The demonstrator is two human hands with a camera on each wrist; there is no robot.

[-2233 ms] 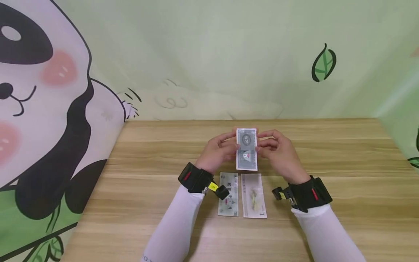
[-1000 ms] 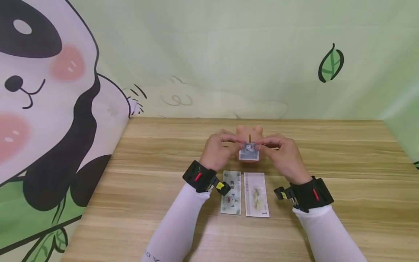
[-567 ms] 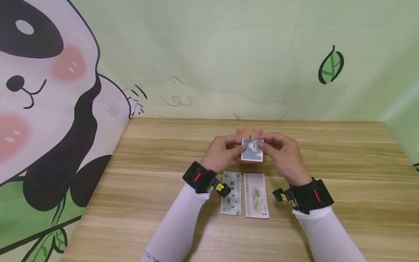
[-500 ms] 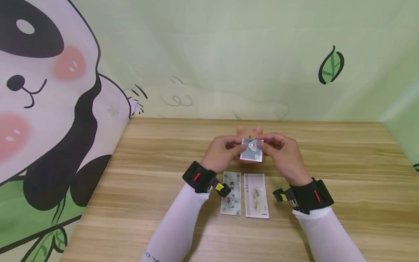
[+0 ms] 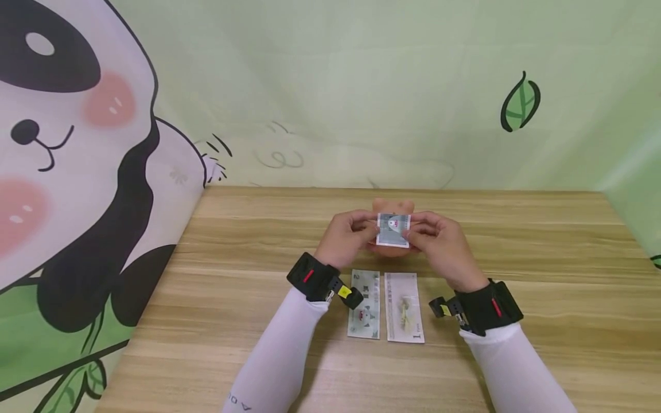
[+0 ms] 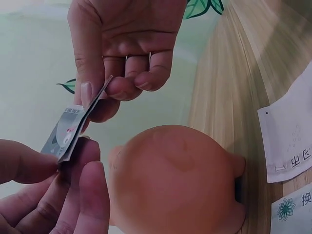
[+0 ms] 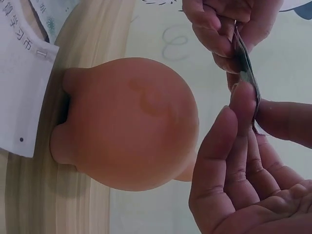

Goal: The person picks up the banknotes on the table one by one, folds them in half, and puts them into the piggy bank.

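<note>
- So, way off to the left of the left hand [image 5: 341, 236], a big cartoon panda [image 5: 72, 160] is printed on the backdrop [image 5: 320, 74].
- Wood-grain table [image 5: 206, 321] next, running under and around both hands.
- Black strap [image 5: 312, 278] with a little camera on the left wrist, right above a white sleeve [image 5: 273, 355].
- Left hand's got thumb and fingertips pinching one side edge of the folded note [image 5: 394, 232], spare fingers loosely bent.
- Green note [image 5: 364, 324] with a 2 on it lies flat, closer to the person than the left hand, partly behind that wrist camera.
- Folded note itself is up in the air between the two hands, printed side up.
- Orange pig figure [image 7: 134, 124] stands on the table below the hands, rounded back end toward the person, mostly covered by the note from above.
- Pale note [image 5: 405, 310] with a 1 lies just right of the green one, nearer the person than the hands.
- Right hand [image 5: 450, 246] pinches the other edge, thumb against fingers, the rest curled.
- Printed leaf [image 5: 520, 103], up beyond the right hand.
</note>
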